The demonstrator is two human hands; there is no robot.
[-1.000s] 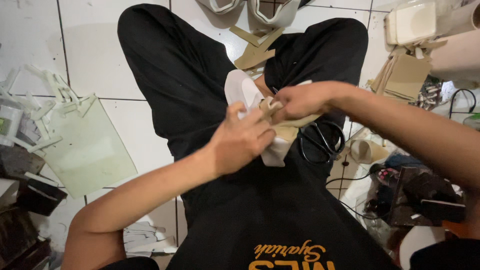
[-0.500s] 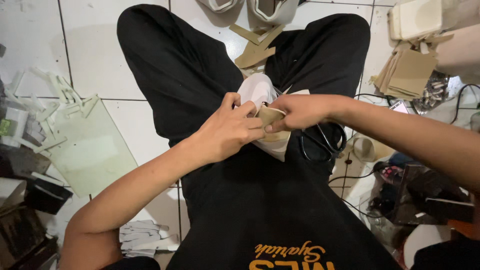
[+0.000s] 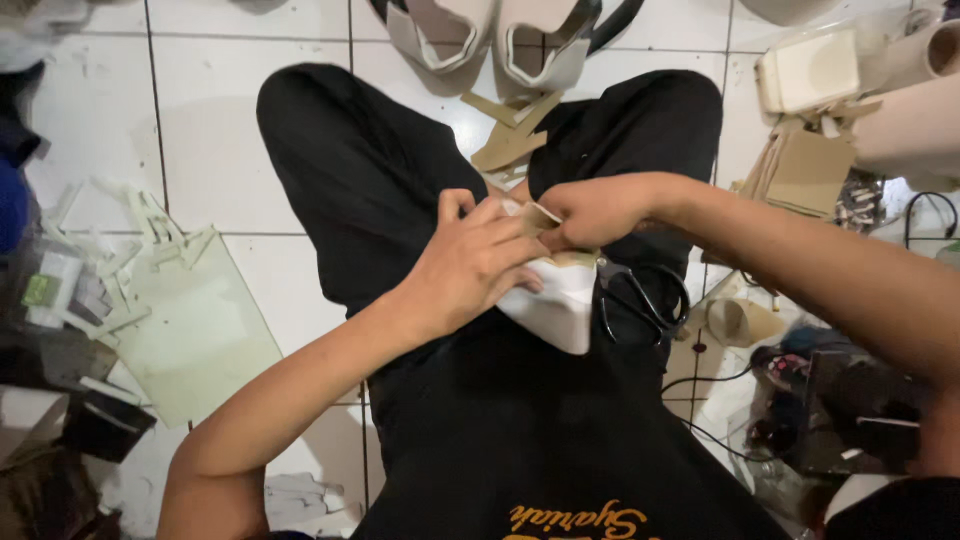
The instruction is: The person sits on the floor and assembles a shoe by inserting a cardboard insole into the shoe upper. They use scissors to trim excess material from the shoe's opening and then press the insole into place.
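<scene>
1. While both hands meet over the lap, a white shaped piece (image 3: 560, 300) with a tan edge sits between them, resting on the black trousers (image 3: 400, 180)
2. The left hand (image 3: 470, 265) is curled over the near side of the white piece, with its fingers pressed down on it
3. The right hand (image 3: 590, 210) pinches the tan flap (image 3: 540, 217) at the top of the piece, touching the left fingertips
4. Just to the right of the grip, black scissors (image 3: 640, 300) lie on the leg, right beside the white piece
5. Past the hands, tan paper scraps (image 3: 515, 135) lie on the white floor tiles (image 3: 200, 130), and beyond those sit two grey shoe parts (image 3: 490, 45)
6. Well off to the left of the grip lies a pale green sheet (image 3: 190, 335)
7. Off to the right are tan card pieces (image 3: 805, 170) and a small paper cup (image 3: 735, 320)
</scene>
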